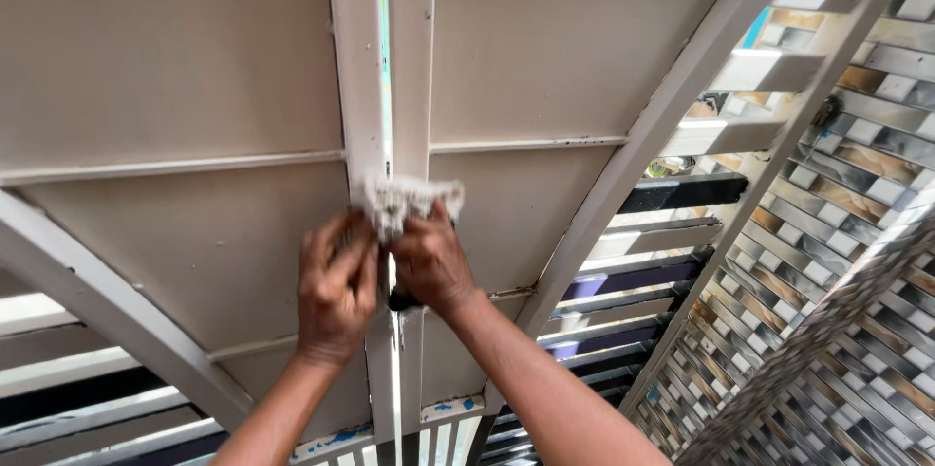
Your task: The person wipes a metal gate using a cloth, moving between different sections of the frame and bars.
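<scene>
White-grey and crumpled, a small rag (407, 201) sits at the seam (387, 86) where two cream-painted metal gate panels (175, 57) meet, just above both hands. The right hand (431, 263) is closed on the lower right part of the cloth and presses it against the frame. The left hand (336, 291) is curled narrow, with its fingertips at the rag's lower left edge; I cannot tell if it really pinches the cloth. A dark small part (401, 300), maybe a latch, shows between the hands. I judge the rag to be light, soft and limp, not fragile; it is best taken by a bunched fold. A mirrored tile wall (838, 310) stands at the right.
</scene>
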